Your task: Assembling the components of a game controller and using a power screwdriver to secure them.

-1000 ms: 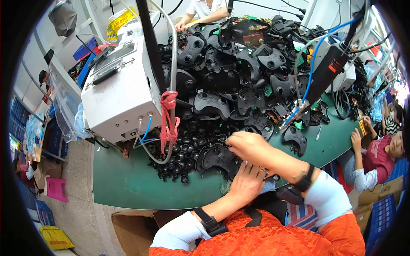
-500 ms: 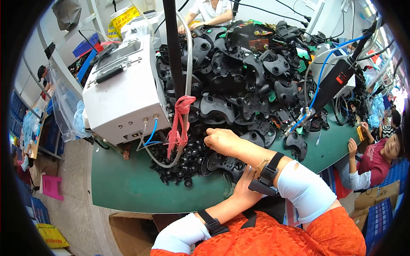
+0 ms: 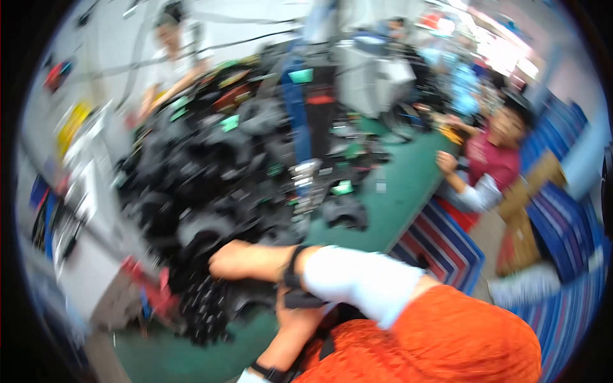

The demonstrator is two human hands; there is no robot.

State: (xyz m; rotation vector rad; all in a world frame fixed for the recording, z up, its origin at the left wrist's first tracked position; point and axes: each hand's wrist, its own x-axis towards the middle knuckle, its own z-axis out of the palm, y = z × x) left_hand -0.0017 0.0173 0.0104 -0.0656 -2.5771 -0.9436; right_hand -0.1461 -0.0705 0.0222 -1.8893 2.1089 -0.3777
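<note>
Motion smears the view. My right hand (image 3: 233,260), its fingers curled in, is over the near edge of the black controller shells (image 3: 211,223), just above a heap of small round black parts (image 3: 203,306). Anything inside its fingers is hidden. My left hand (image 3: 297,313) lies beneath the right forearm, against the black box (image 3: 302,299) strapped at that wrist. The forearm and box cover most of its fingers, so its grip does not show.
The green tabletop (image 3: 408,172) carries the big pile. A white machine (image 3: 96,236) with a pink-red tied strip (image 3: 150,287) stands left. A dark blurred tool (image 3: 313,108) hangs over the pile. One person (image 3: 491,153) sits right, another (image 3: 172,70) across the table.
The whole view has swung right, bringing the seated person nearer the middle and the white machine to the left rim. My hands keep nearly the same pose against each other.
</note>
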